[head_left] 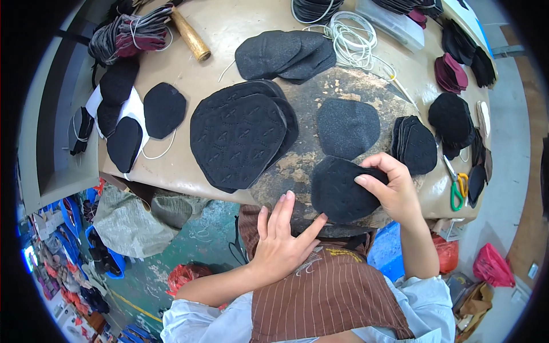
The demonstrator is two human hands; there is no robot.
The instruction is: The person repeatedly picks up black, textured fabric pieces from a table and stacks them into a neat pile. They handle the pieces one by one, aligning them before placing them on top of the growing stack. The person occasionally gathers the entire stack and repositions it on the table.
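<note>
In the head view, my right hand [397, 194] pinches the black pad [341, 193] at its upper-right edge, thumb against fingers; my left hand [285, 247] lies spread, index fingertip at the pad's lower-left edge, over the worn board [294, 171].

Here the right hand [394, 188] covers the near-right edge of the black piece [340, 191], some of its fingers tucked out of sight! Up top, the dark bundle [314, 11] is sliced by the upper edge; down below, the pale shirt [197, 320] is cropped too; far left, floor clutter [71, 263] is too small to tell!
</note>
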